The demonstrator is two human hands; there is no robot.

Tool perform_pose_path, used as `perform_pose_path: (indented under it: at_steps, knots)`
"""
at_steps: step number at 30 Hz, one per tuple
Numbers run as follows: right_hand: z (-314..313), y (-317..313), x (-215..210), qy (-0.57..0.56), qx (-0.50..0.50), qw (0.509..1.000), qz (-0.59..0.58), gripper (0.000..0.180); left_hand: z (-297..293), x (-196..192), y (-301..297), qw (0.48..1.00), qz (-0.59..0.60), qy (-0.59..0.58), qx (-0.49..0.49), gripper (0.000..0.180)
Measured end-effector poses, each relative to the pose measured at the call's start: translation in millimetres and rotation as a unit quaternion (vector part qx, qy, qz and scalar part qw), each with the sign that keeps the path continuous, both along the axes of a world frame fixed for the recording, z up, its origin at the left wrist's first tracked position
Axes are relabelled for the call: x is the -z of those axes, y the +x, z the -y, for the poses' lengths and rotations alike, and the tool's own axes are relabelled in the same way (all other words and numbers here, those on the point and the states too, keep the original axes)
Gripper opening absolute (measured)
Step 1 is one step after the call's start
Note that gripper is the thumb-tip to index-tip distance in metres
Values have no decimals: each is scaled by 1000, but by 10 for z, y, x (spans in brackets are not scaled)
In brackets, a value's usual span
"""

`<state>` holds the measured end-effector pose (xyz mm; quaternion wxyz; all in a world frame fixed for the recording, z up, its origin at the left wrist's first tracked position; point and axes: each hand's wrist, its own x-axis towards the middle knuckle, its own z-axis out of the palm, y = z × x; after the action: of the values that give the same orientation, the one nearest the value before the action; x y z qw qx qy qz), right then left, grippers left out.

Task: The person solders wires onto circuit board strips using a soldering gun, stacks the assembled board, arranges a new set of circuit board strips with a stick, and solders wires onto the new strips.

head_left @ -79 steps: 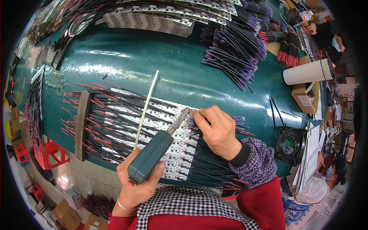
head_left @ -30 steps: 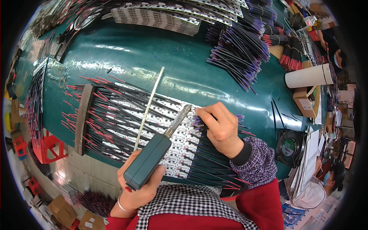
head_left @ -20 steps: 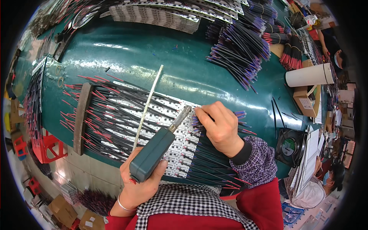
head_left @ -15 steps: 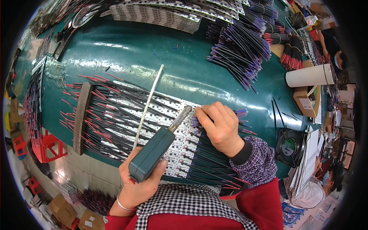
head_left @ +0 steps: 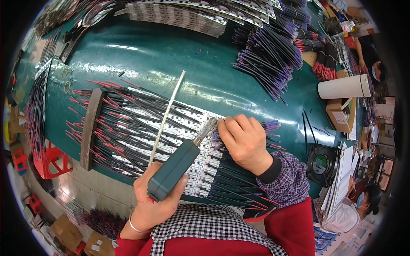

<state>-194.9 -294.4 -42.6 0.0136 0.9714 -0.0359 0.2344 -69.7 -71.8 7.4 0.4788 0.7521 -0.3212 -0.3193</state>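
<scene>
A dark green soldering gun [head_left: 174,170] is gripped in my left hand [head_left: 149,200], its metal tip [head_left: 207,129] angled up and right onto the far right part of a white circuit board panel [head_left: 200,181]. Closed in a pinch at the panel's far right corner, my right hand [head_left: 245,143] is beside the tip; purple-tipped black wires [head_left: 270,128] stick out from under it. Its fingertips hide what they hold, apparently a wire end. Red-tipped black wires [head_left: 124,123] lie across the panel's left side, beneath a thin pale strip [head_left: 170,104].
A dark bar [head_left: 91,132] lies over the wires at left. Stacked board panels [head_left: 175,19] and wire bundles [head_left: 269,55] sit at the back. On the right are a white cylinder [head_left: 344,86], a cardboard box [head_left: 339,115] and a black fan [head_left: 321,165]. Co-workers are at far right.
My left hand and the soldering gun have shifted slightly right, the tip now nearer my right fingertips. My right hand stays almost in place, still pinched.
</scene>
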Motion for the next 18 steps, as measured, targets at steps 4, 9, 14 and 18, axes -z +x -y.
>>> perform_pose_path:
  at_steps: [4, 9, 14, 18]
  knots:
    - [3, 5, -13, -9, -4, 1000, -7, 17, -77, 20, -10, 1000, -20, -6, -14, 23]
    - [-27, 22, -101, -3, 5, 1000, -21, 17, -232, -11, -108, 989, -88, -45, -112, 21]
    - [-43, -112, -217, 78, -37, 994, 60, 40, -414, 140, -79, 992, -89, -34, -88, 46]
    - [-95, -153, -18, 84, 30, 996, 22, 50, -411, 163, -100, 988, -103, -17, -112, 47]
